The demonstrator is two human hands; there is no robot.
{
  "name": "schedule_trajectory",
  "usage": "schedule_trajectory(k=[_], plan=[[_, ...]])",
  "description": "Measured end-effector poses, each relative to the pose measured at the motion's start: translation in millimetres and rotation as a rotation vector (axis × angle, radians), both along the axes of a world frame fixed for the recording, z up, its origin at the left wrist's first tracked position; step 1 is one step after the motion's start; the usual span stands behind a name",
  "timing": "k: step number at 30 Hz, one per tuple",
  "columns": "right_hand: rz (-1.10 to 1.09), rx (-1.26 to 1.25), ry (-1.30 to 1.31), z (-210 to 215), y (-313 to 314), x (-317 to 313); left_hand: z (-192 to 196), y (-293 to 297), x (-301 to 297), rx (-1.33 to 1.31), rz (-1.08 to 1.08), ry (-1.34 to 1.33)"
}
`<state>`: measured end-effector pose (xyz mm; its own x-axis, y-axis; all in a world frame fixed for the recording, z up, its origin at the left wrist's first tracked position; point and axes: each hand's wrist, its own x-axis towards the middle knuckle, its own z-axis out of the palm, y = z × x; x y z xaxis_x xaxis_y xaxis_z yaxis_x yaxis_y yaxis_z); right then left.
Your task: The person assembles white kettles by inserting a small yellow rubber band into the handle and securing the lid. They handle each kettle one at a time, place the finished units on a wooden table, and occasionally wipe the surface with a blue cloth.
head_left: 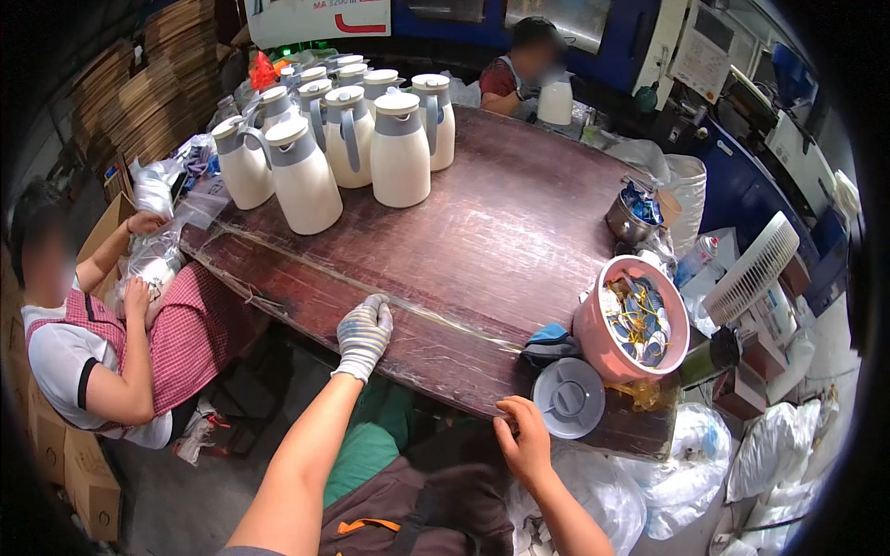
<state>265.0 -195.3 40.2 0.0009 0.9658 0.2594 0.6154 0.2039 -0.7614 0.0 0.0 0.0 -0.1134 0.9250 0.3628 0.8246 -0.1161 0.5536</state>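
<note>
My left hand [364, 335], in a striped knit glove, rests on the near edge of the brown table [501, 241]. Its fingers are slightly bent and nothing shows in them. My bare right hand [525, 443] hovers by the table's edge with its fingers apart, holding nothing. Just beside it lies a round grey plastic lid [568, 398]. A pink bucket [593, 338] behind the lid contains small grey and white parts and yellow strands. At the far left stand several cream vacuum jugs [401, 157] with grey handles and lids.
A person [102, 352] sits at the left, handling a plastic bag. Across the table another person [524, 74] holds a cream jug [556, 100]. A blue and black cloth item [551, 347] lies by the bucket. A metal pot [630, 222] and white fan [756, 269] are at right.
</note>
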Motion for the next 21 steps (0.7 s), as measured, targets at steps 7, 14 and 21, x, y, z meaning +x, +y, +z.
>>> schedule_trajectory(k=[7,14,21], plan=[[0.032,-0.073,0.154,3.6,18.9,-14.4,-4.3,5.5,0.9,0.026,-0.021,-0.010],[-0.021,-0.017,0.098,43.7,71.7,-1.0,-0.1,2.4,-7.2,-0.020,-0.026,-0.002],[-0.076,0.034,-0.003,54.5,143.8,18.4,-6.7,7.4,-4.1,0.007,-0.057,-0.069]])
